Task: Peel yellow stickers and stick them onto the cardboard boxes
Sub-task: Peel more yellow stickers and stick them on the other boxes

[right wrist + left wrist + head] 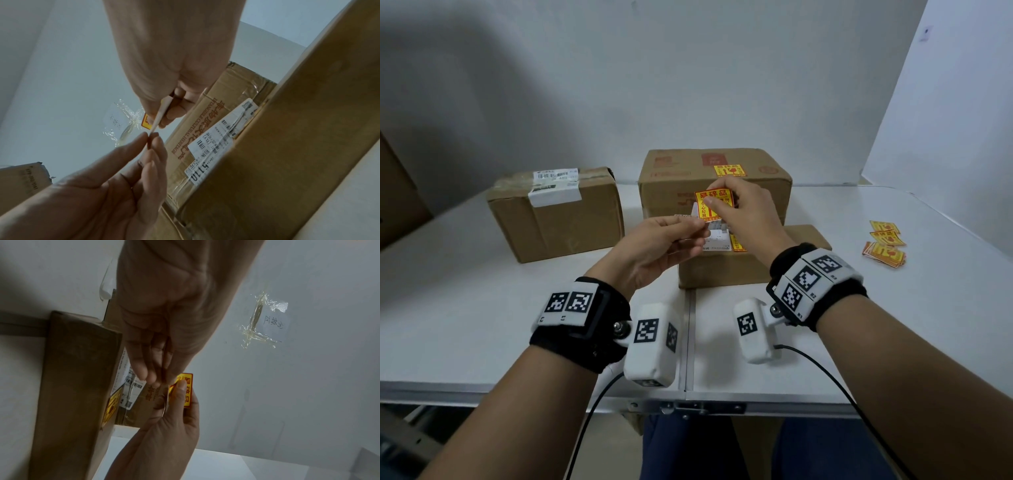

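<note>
Above the near part of the tabletop [482, 308], the left hand [654, 250] pinches the white backing paper [697, 209] while the right hand [743, 205] pinches the yellow sticker [714, 202], the two held up in front of the boxes and partly parted: I judge the peeling step is under way. Next, pull the sticker free and press it flat on a box, perhaps the left cardboard box [558, 216], which shows no yellow sticker; the large box [756, 181] behind and the low box [722, 270] each show one.

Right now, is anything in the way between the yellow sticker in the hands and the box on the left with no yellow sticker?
Nothing visible blocks it. The yellow sticker, held by the right hand, has open air to the left box. The left hand holds its backing paper.
</note>
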